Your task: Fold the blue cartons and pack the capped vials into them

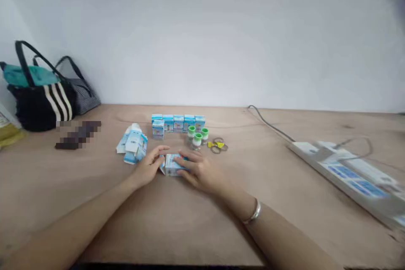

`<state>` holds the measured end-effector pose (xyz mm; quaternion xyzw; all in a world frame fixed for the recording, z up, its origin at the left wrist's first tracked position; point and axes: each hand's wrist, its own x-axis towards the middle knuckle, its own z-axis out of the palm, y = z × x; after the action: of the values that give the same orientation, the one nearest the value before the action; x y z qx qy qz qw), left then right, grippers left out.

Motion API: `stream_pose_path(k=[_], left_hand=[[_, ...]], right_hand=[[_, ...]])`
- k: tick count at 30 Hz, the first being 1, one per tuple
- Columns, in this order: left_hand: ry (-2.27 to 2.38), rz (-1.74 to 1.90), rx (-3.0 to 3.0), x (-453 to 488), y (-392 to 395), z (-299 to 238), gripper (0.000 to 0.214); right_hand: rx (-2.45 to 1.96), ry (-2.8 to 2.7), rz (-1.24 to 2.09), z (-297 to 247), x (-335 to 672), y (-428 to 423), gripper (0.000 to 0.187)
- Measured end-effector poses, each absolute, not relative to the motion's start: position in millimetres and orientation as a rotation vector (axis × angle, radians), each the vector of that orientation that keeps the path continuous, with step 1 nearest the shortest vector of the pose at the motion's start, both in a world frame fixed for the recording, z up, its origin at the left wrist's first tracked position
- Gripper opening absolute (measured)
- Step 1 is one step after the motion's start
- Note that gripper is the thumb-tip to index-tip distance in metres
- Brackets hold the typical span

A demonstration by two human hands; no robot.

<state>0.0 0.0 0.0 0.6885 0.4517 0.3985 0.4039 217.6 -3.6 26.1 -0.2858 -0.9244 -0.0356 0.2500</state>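
A small blue-and-white carton (172, 168) lies on its side in front of me, with an end flap standing out toward the left. My right hand (202, 173) rests over the carton's right part, fingers on its top and near side, gripping it. At the flap end is my left hand (152, 163), thumb and forefinger curved apart; its fingertips are close to the flap, and whether they touch is unclear. Behind the carton stand several upright blue-and-white cartons (179, 123) in a row, one more carton (158, 129) before them. Three green-capped vials (197, 138) stand to their right.
Flattened cartons (134, 143) are piled left of my hands. Dark rings with yellow pieces (217, 145) lie right of the vials. A power strip (341, 177) with a cable runs along the right. Bags (41, 105) and a dark pixelated object (77, 135) are at left.
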Motion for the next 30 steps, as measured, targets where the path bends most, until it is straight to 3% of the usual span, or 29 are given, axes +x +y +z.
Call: stream_pose_path(k=[5, 10, 14, 18, 24, 30], left_hand=[[1.223, 1.065, 2.125, -7, -4, 6, 0.035], [1.053, 0.901, 2.601, -8, -6, 12, 0.049], [0.882, 0.711, 2.75, -11, -2, 7, 0.037], [0.878, 0.721, 2.703, -11, -3, 6, 0.027], [1.178, 1.054, 2.238, -3, -3, 14, 0.034], [1.111, 1.03, 2.392, -1, 2, 8, 0.018]], right_hand=[[-0.802, -2.454, -0.101, 22, 224, -2, 0.035], [-0.801, -2.511, -0.078, 23, 221, -5, 0.033], [-0.72, -2.654, -0.007, 22, 220, -8, 0.032], [-0.696, -2.632, 0.254, 29, 225, -8, 0.034], [-0.948, -1.928, 0.741, 37, 232, 7, 0.02], [-1.005, -2.138, 0.595, 25, 234, 15, 0.012]])
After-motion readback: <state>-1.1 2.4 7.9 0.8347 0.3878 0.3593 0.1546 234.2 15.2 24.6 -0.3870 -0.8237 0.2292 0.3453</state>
